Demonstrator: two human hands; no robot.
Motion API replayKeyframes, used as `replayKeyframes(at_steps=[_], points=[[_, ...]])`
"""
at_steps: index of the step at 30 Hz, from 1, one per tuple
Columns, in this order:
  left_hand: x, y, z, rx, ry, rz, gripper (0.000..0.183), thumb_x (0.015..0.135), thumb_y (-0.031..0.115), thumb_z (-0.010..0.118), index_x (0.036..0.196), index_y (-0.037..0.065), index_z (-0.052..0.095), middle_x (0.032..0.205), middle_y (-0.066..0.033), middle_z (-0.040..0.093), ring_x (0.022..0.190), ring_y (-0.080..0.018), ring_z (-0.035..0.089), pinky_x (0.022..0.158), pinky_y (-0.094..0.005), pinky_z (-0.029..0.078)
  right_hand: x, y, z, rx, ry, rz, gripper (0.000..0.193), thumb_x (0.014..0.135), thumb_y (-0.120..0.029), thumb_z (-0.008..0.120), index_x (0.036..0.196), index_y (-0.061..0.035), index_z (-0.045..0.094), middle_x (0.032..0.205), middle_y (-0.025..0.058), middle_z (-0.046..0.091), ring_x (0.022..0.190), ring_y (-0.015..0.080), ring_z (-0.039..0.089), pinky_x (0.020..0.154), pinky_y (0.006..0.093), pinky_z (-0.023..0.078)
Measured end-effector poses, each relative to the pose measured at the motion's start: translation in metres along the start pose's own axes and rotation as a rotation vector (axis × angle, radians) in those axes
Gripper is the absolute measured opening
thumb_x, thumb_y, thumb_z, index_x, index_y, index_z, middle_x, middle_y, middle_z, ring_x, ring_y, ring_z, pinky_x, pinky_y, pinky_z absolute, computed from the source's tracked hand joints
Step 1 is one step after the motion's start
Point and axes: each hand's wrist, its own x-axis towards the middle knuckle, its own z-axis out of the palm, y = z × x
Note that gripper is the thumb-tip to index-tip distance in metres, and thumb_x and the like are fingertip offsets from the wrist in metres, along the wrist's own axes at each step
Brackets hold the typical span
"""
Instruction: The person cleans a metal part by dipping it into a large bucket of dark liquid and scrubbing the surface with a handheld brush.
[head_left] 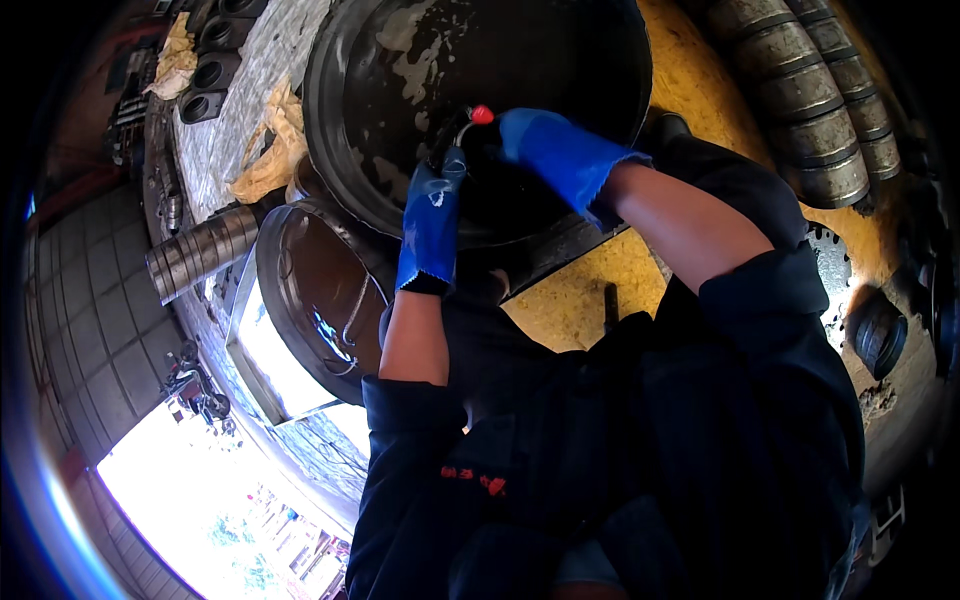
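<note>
Both my hands wear long blue gloves and reach over a large dark round tub [322,120] with dark, wet-looking contents. My left hand [432,205] is closed, thumb upward, near the tub's middle. From it rises a thin curved metal piece with a round red end [482,115]. My right hand [560,152] is just right of that red end, bent downward. Its fingertips are lost in the shadow, so I cannot see whether it grips anything. The lower part of the metal piece is hidden by the left glove and the dark.
Left of the tub stands a brown round basin [310,290] with a wire handle. Beside it lies a ribbed metal cylinder [205,252]. Yellowish cloth [278,150] and dark flanged rings [205,105] lie farther left. Stacked metal cylinders [800,105] stand on the right, near a black ring [880,335].
</note>
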Motion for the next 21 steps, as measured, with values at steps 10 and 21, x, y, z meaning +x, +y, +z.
replayKeyframes(at_steps=[10,21], points=[[-0.001,0.000,-0.001,0.044,-0.005,0.021,0.050,0.095,0.037,0.056,0.123,-0.005,0.055,0.116,-0.0230,0.063,0.108,-0.0323,0.059,0.094,-0.0360,0.043,0.001,-0.002,-0.014,0.347,0.243,0.201,0.041,0.081,-0.039,0.068,0.112,-0.0122,0.068,0.105,0.0104,0.070,0.098,0.0297,0.066,0.083,0.0378,0.050],[0.010,-0.008,0.002,0.160,0.037,0.030,0.050,0.093,0.036,0.058,0.123,-0.004,0.057,0.114,-0.0200,0.065,0.105,-0.0282,0.061,0.091,-0.0357,0.045,-0.002,-0.008,0.007,-0.229,0.040,-0.096,0.025,0.091,-0.031,0.055,0.108,-0.0171,0.067,0.103,0.0103,0.068,0.097,0.0255,0.065,0.082,0.0383,0.051]])
